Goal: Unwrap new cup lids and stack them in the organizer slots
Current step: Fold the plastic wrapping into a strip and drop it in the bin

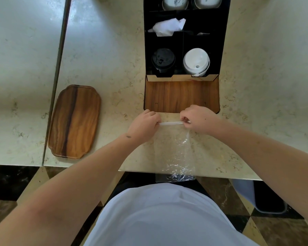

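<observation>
Left hand: the left hand (144, 125) is curled, its fingers pinching the left end of a twisted strip of clear plastic just above the counter.
Right hand: the right hand (196, 118) pinches the other end of that strip, fingers bent tight round it; the two hands sit near each other with the strip stretched taut between them.
Wrapper: the clear plastic wrapper (176, 153) hangs from the strip toward the person, lying crinkled on the marble counter (105, 50), its lower end drooping over the counter's front edge. I cannot tell whether any lids remain inside it.
Organizer: a black organizer (185, 41) with a wooden front panel stands on the counter just beyond the hands.
Lids: a stack of black lids (163, 59) sits in the front left slot, a stack of white lids (196, 61) in the front right slot beside it.
Other slots: white napkins (169, 26) fill a slot behind the lids; paper cups (175, 2) show at the far end.
Tray: a wooden tray (75, 121) lies flat on the counter, well to the left of the hands.
</observation>
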A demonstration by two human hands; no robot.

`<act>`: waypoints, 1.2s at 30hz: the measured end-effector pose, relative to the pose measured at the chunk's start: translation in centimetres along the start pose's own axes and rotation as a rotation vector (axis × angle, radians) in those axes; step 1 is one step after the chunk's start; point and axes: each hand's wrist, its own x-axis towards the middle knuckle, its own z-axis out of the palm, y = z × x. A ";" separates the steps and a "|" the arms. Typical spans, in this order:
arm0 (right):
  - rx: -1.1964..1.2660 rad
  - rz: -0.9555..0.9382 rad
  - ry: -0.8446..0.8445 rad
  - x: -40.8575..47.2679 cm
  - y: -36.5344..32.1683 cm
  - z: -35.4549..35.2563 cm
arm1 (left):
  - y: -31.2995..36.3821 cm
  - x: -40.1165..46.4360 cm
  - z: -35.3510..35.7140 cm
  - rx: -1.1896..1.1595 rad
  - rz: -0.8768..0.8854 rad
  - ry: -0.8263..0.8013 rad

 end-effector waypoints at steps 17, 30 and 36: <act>-0.072 -0.151 0.280 -5.1 -0.3 3.2 | -0.2 -4.2 1.3 0.141 0.159 0.026; 0.171 0.102 0.000 -1.0 -0.8 0.4 | 1.0 0.0 -0.1 -0.056 -0.144 -0.106; 0.071 0.049 -0.058 -1.0 -0.5 0.6 | 0.6 0.3 -0.2 -0.048 -0.083 -0.168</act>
